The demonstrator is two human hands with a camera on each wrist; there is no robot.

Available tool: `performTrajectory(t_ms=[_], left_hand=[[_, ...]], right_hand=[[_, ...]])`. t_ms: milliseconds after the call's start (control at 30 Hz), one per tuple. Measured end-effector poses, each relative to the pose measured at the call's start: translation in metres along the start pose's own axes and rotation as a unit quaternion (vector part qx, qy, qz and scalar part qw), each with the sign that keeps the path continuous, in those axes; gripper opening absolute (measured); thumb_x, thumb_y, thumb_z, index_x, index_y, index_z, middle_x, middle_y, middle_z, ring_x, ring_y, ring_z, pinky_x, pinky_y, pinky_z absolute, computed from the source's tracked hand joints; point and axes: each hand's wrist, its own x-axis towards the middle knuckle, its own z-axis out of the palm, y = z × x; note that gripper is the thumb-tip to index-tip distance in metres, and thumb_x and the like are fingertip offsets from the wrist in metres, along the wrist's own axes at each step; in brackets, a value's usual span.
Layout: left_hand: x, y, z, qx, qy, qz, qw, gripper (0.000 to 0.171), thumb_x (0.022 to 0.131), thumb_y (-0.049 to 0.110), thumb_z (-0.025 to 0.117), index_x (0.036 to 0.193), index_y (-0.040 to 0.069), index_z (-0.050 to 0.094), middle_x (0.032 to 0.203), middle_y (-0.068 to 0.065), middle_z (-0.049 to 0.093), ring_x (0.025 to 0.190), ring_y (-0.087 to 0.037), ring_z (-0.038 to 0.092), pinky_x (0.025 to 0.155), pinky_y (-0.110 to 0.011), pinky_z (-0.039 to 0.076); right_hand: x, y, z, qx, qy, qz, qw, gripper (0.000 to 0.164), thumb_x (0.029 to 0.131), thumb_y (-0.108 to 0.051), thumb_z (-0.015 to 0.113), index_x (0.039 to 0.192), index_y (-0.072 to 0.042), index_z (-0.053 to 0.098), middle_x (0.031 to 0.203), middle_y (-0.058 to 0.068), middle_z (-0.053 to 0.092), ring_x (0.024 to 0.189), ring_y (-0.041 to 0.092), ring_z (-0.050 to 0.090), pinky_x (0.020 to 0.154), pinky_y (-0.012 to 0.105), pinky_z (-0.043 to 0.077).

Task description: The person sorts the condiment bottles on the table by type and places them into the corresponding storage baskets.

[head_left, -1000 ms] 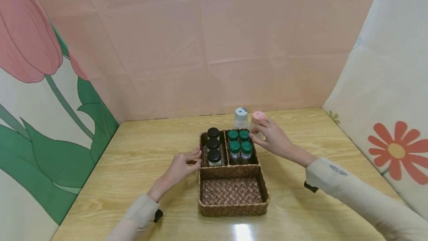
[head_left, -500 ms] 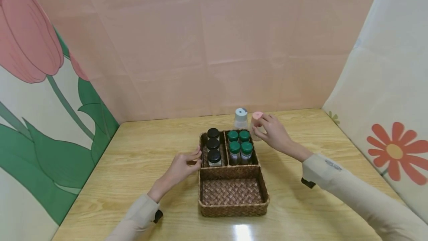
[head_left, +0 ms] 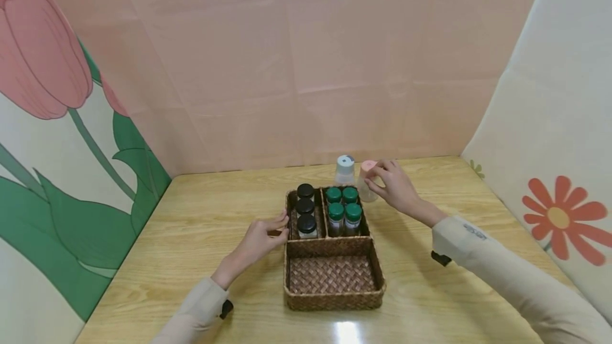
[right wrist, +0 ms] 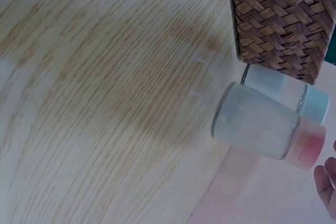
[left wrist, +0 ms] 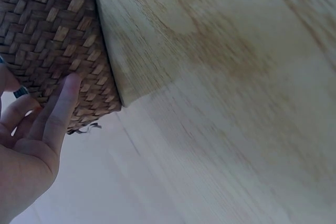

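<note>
A woven basket (head_left: 334,301) with three compartments stands on the table. Its back left compartment holds three black-lidded jars (head_left: 306,223); its back right one holds several green-lidded spice jars (head_left: 352,216). My left hand (head_left: 255,238) rests its fingers against the basket's left wall; in the left wrist view a straight finger (left wrist: 62,111) lies along the weave. Behind the basket's right side stands a clear bottle with a pink cap (right wrist: 254,121). My right hand (head_left: 394,187) is beside that cap, thumb and index finger bent toward each other, a gap showing in the right wrist view.
A second clear bottle with a pale blue cap (head_left: 345,166) stands upright just left of the pink-capped one, behind the basket. The basket's wide front compartment (head_left: 332,274) shows its woven floor. A pink backdrop (head_left: 229,94) hangs behind the table (head_left: 215,200).
My right hand has left the basket's back right rim and shifted right and slightly up beside the pink cap. The left hand, the basket and both bottles have stayed in place.
</note>
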Motion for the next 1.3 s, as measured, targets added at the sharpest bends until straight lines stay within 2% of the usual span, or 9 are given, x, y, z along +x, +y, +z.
performTrajectory(t_ms=[100, 133, 200, 433, 633, 800, 1067, 1133, 1300], left_hand=[[0.000, 0.001, 0.000, 0.000, 0.005, 0.006, 1.0000, 0.036, 0.096, 0.010, 0.063, 0.128, -0.005, 0.060, 0.142, -0.016, 0.048, 0.067, -0.020, 0.070, 0.038, -0.020, 0.038], [0.001, 0.002, 0.001, 0.000, 0.007, 0.008, 0.9999, 0.036, 0.095, 0.009, 0.064, 0.128, -0.006, 0.060, 0.142, -0.017, 0.049, 0.079, -0.023, 0.072, 0.039, -0.020, 0.040], [0.001, 0.002, 0.001, 0.000, 0.007, 0.011, 0.9999, 0.035, 0.095, 0.009, 0.063, 0.127, -0.006, 0.060, 0.141, -0.018, 0.049, 0.083, -0.023, 0.072, 0.041, -0.021, 0.043], [0.001, 0.001, 0.001, -0.002, 0.007, 0.018, 0.9998, 0.036, 0.096, 0.008, 0.063, 0.128, -0.007, 0.059, 0.141, -0.018, 0.049, 0.084, -0.020, 0.073, 0.044, -0.019, 0.046], [0.001, 0.001, 0.000, -0.005, 0.007, 0.012, 0.9999, 0.035, 0.096, 0.008, 0.063, 0.127, -0.007, 0.060, 0.142, -0.018, 0.049, 0.058, -0.028, 0.065, 0.037, -0.018, 0.034], [0.000, 0.000, 0.001, -0.008, 0.005, 0.012, 0.9999, 0.036, 0.096, 0.009, 0.063, 0.128, -0.007, 0.059, 0.142, -0.018, 0.048, 0.071, -0.022, 0.071, 0.039, -0.020, 0.041], [0.000, -0.002, 0.002, -0.011, 0.008, 0.018, 0.9998, 0.036, 0.096, 0.009, 0.063, 0.128, -0.008, 0.059, 0.142, -0.017, 0.048, 0.083, -0.024, 0.072, 0.047, -0.022, 0.051], [0.001, -0.002, 0.002, -0.011, 0.010, 0.017, 0.9997, 0.036, 0.096, 0.009, 0.063, 0.127, -0.007, 0.060, 0.142, -0.017, 0.049, 0.093, -0.021, 0.071, 0.052, -0.023, 0.054], [0.001, -0.001, 0.002, -0.018, 0.012, 0.017, 0.9996, 0.035, 0.096, 0.008, 0.063, 0.128, -0.008, 0.059, 0.142, -0.017, 0.049, 0.095, -0.021, 0.071, 0.063, -0.021, 0.057]], right_hand=[[0.001, 0.002, 0.002, -0.001, 0.006, 0.004, 1.000, 0.023, 0.082, -0.006, 0.081, 0.099, 0.002, 0.068, 0.096, 0.015, 0.056, 0.081, 0.028, 0.047, 0.066, 0.042, 0.039], [0.002, 0.003, 0.003, -0.003, 0.008, 0.004, 1.000, 0.025, 0.082, -0.007, 0.081, 0.101, 0.002, 0.067, 0.097, 0.015, 0.055, 0.081, 0.028, 0.047, 0.066, 0.042, 0.039], [0.004, 0.005, 0.005, -0.010, 0.016, 0.010, 1.000, 0.028, 0.082, -0.008, 0.081, 0.102, 0.004, 0.065, 0.099, 0.017, 0.054, 0.082, 0.030, 0.047, 0.067, 0.043, 0.039], [0.004, 0.010, 0.009, -0.042, 0.032, 0.073, 0.996, 0.041, 0.082, -0.015, 0.082, 0.110, 0.008, 0.063, 0.110, 0.024, 0.053, 0.094, 0.039, 0.049, 0.076, 0.052, 0.042], [0.004, 0.011, 0.011, -0.039, -0.014, 0.147, 0.988, 0.061, 0.087, -0.025, 0.078, 0.127, 0.013, 0.054, 0.125, 0.031, 0.050, 0.111, 0.047, 0.049, 0.088, 0.060, 0.044], [0.004, 0.014, 0.013, -0.022, -0.063, 0.204, 0.977, 0.073, 0.092, -0.033, 0.073, 0.139, 0.014, 0.042, 0.132, 0.038, 0.047, 0.114, 0.053, 0.050, 0.090, 0.065, 0.043], [0.001, 0.019, 0.017, -0.002, -0.078, 0.213, 0.974, 0.054, 0.095, -0.032, 0.068, 0.127, 0.009, 0.051, 0.095, 0.025, 0.063, 0.078, 0.036, 0.060, 0.062, 0.049, 0.049], [0.001, 0.019, 0.018, -0.001, -0.078, 0.211, 0.974, 0.049, 0.096, -0.030, 0.068, 0.123, 0.007, 0.054, 0.094, 0.022, 0.064, 0.080, 0.035, 0.062, 0.064, 0.049, 0.050], [0.001, 0.019, 0.019, 0.011, -0.082, 0.221, 0.972, 0.048, 0.096, -0.030, 0.067, 0.122, 0.009, 0.055, 0.093, 0.021, 0.064, 0.081, 0.035, 0.063, 0.065, 0.049, 0.051]])
